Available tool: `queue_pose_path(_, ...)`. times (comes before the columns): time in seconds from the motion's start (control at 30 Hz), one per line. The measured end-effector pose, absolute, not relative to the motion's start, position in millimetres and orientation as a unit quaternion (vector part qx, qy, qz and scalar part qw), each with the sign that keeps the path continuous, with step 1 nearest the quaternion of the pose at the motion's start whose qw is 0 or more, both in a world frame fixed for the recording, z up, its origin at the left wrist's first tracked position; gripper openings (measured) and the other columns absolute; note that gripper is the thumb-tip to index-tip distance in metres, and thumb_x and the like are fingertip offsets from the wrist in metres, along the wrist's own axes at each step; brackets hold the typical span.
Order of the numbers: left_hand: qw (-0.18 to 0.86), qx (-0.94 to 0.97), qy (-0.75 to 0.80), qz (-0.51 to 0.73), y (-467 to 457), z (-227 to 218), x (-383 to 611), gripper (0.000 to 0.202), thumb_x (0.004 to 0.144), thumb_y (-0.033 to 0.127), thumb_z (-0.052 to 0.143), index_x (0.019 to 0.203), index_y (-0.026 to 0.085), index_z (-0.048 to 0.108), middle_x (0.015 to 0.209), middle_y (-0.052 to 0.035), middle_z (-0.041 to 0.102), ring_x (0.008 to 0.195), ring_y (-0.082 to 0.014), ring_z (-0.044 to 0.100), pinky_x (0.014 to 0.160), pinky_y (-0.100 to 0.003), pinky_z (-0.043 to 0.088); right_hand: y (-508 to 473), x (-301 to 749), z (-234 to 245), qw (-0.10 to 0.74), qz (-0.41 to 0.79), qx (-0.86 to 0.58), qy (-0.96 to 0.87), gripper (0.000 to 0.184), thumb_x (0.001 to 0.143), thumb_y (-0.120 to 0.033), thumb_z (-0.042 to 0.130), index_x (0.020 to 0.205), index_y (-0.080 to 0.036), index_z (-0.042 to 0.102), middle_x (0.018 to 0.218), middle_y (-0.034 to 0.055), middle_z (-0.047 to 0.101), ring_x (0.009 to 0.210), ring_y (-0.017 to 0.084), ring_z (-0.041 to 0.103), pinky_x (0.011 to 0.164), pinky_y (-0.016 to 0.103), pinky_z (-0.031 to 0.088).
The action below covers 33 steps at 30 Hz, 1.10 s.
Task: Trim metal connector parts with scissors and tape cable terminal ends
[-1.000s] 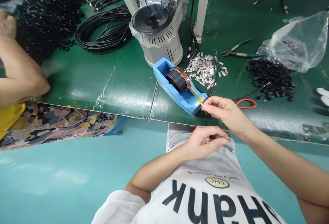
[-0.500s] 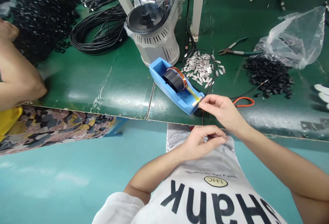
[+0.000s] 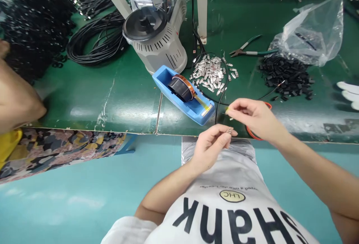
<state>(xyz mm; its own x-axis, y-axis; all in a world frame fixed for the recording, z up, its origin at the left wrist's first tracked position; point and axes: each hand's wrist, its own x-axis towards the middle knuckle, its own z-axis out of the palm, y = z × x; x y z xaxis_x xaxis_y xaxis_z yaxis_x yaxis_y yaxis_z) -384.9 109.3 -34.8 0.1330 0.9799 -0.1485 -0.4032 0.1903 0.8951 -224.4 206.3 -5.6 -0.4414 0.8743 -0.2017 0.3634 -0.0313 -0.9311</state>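
My right hand [image 3: 254,119] hovers over the table's front edge, fingers pinched on a small yellow piece of tape [image 3: 227,108] just right of the blue tape dispenser [image 3: 183,100]. The dispenser holds an amber tape roll [image 3: 182,87]. My left hand [image 3: 210,145] sits close below, near my lap, fingers closed on a small metal part [image 3: 229,131] with a thin black wire [image 3: 220,102] running up to the table.
A pile of small metal clips [image 3: 211,74] lies behind the dispenser. Black parts [image 3: 284,77], a plastic bag [image 3: 311,36], pliers [image 3: 246,51], a grey machine [image 3: 154,31] and coiled black cables [image 3: 95,42] fill the green table [image 3: 84,94]. Another person's arm [image 3: 17,98] is at left.
My right hand has pulled away from the dispenser's cutter to the right with a torn piece of tape. My left hand rose toward it with the metal part.
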Motion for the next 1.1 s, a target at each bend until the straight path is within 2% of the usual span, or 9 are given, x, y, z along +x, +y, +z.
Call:
queue_pose_path(0.17,0.681,0.334,0.394,0.519,120,-31,-378,0.028,0.097,0.038,0.065,0.112,0.015,0.069,0.074,-0.0008,0.057,0.065,-0.0081,0.048,0.058,-0.020,0.037,201,-178,14,0.226,0.495,-0.483,-0.686,0.022,0.095,-0.045,0.065,0.088,-0.024,0.069,0.088,0.0028,0.065,0.076,0.016,0.057,0.067,0.029,0.045)
queue_pose_path(0.37,0.681,0.327,0.411,0.510,129,-23,-363,0.026,0.092,0.034,0.072,0.112,0.017,0.069,0.080,0.0004,0.056,0.067,-0.0068,0.047,0.063,-0.020,0.040,189,-164,22,0.167,0.455,-0.406,-0.775,0.030,0.104,-0.039,0.047,0.093,-0.024,0.071,0.093,0.0049,0.068,0.084,0.019,0.063,0.076,0.033,0.047)
queue_pose_path(0.5,0.652,0.360,0.442,0.499,131,-19,-354,0.025,0.087,0.036,0.078,0.102,0.016,0.071,0.078,0.0000,0.057,0.070,-0.0093,0.049,0.066,-0.022,0.042,188,-161,25,0.149,0.443,-0.395,-0.791,0.033,0.105,-0.037,0.045,0.083,-0.023,0.066,0.089,0.0047,0.067,0.079,0.018,0.061,0.073,0.033,0.045)
queue_pose_path(0.67,0.598,0.390,0.487,0.504,131,-21,-346,0.019,0.087,0.033,0.077,0.086,0.016,0.069,0.075,-0.0006,0.059,0.069,-0.0098,0.050,0.063,-0.022,0.041,185,-157,20,0.154,0.427,-0.412,-0.790,0.033,0.105,-0.037,0.045,0.086,-0.023,0.068,0.089,0.0047,0.066,0.078,0.018,0.060,0.073,0.034,0.044)
queue_pose_path(0.8,0.588,0.360,0.499,0.525,132,-21,-339,0.018,0.085,0.030,0.078,0.084,0.015,0.068,0.072,0.0010,0.057,0.065,-0.0078,0.047,0.060,-0.021,0.039,179,-156,3,0.222,0.469,-0.481,-0.707,0.033,0.104,-0.044,0.046,0.105,-0.026,0.073,0.099,0.0056,0.066,0.088,0.019,0.062,0.077,0.034,0.046)
queue_pose_path(0.9,0.600,0.329,0.496,0.535,134,-20,-335,0.018,0.084,0.029,0.079,0.084,0.015,0.068,0.074,0.0009,0.058,0.064,-0.0073,0.047,0.060,-0.021,0.040,170,-159,-8,0.292,0.506,-0.487,-0.649,0.030,0.100,-0.047,0.057,0.119,-0.028,0.071,0.111,0.0064,0.063,0.093,0.019,0.061,0.077,0.032,0.049)
queue_pose_path(0.97,0.608,0.318,0.496,0.532,136,-21,-334,0.020,0.083,0.030,0.081,0.084,0.015,0.068,0.075,0.0005,0.059,0.065,-0.0080,0.049,0.061,-0.021,0.041,162,-163,-13,0.323,0.523,-0.477,-0.628,0.030,0.093,-0.045,0.068,0.117,-0.027,0.072,0.113,0.0061,0.064,0.093,0.019,0.061,0.076,0.032,0.049)
queue_pose_path(1.1,0.621,0.315,0.481,0.533,135,-22,-332,0.020,0.084,0.032,0.079,0.088,0.016,0.068,0.078,-0.0002,0.059,0.067,-0.0081,0.049,0.063,-0.022,0.042,155,-170,-18,0.388,0.503,-0.509,-0.582,0.010,0.089,-0.034,0.074,0.092,-0.025,0.076,0.096,0.0037,0.071,0.084,0.017,0.062,0.067,0.030,0.046)
